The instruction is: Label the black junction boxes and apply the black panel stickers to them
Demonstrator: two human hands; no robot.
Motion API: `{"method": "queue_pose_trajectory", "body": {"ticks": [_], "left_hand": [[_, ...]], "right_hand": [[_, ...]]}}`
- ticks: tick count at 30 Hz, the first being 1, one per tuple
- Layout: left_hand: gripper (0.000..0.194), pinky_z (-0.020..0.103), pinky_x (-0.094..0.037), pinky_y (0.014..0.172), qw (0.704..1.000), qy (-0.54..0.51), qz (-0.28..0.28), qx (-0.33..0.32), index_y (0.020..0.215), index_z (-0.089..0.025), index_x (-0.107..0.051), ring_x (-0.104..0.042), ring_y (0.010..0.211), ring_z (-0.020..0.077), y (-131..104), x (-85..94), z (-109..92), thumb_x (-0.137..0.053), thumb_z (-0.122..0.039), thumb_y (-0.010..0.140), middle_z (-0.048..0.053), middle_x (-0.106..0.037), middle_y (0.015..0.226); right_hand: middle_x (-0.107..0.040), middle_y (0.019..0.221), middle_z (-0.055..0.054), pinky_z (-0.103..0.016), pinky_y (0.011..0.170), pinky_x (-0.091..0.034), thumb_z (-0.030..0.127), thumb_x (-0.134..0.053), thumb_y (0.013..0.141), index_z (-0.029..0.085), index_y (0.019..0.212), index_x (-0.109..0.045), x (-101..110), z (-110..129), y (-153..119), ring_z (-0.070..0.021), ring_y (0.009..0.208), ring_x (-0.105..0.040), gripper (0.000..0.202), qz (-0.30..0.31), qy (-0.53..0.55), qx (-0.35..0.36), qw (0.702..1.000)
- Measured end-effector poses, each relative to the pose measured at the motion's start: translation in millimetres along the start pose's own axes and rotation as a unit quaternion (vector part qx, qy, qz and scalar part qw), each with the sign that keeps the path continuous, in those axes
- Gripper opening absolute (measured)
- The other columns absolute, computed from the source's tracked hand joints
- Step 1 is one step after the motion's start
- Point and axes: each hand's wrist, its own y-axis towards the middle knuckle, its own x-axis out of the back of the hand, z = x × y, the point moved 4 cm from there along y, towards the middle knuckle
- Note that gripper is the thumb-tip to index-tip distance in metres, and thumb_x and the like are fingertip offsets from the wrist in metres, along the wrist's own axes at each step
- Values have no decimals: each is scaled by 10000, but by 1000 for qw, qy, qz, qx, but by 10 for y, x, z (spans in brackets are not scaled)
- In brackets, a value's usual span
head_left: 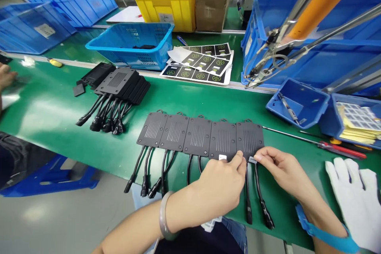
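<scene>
Several flat black boxes with ribbed centres lie side by side on the green table, cables toward me. My left hand (222,184) reaches across the cables, its index finger on the lower edge of the rightmost box (249,139); its other fingers are curled in. At that box's lower right corner, my right hand (278,164) pinches a small pale label (252,160) between thumb and index finger. A white label (222,157) sits on the bottom edge of the neighbouring box (223,137). More black boxes (119,81) are stacked at the left with cables hanging out.
Sticker sheets (205,61) lie behind, beside a light blue basket (133,53). At the right are small blue bins (297,103), a red-handled screwdriver (342,149) and a white glove (357,198). An orange tool (324,4) hangs above. Another person's hand (6,76) shows far left.
</scene>
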Motion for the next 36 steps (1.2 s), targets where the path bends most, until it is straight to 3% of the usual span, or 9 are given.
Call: {"method": "queue_pose_trajectory", "body": {"ticks": [8, 28, 36], "left_hand": [[679, 323, -506, 478, 999, 17, 30, 8, 1426, -14, -440, -689, 724, 196, 27, -38, -47, -484, -114, 756, 156, -492, 1480], [748, 322, -559, 537, 999, 18, 49, 10, 1485, -53, -351, -708, 811, 206, 35, -43, -34, -490, -107, 752, 155, -456, 1507], [759, 319, -544, 518, 998, 19, 52, 9, 1504, -143, -348, -707, 783, 216, 48, -65, -47, -508, -119, 762, 162, -446, 1509]], "right_hand": [[-476, 579, 32, -271, 550, -344, 516, -539, 891, 226, 690, -611, 48, 110, 60, -135, 558, -442, 360, -1, -37, 63, 997], [-444, 563, 40, -267, 549, -336, 505, -526, 905, 230, 705, -610, 40, 125, 42, -132, 542, -433, 351, -7, -48, 65, 997], [-456, 560, 38, -266, 540, -341, 505, -519, 916, 232, 716, -618, 46, 113, 19, -132, 536, -442, 353, -8, -50, 65, 997]]}}
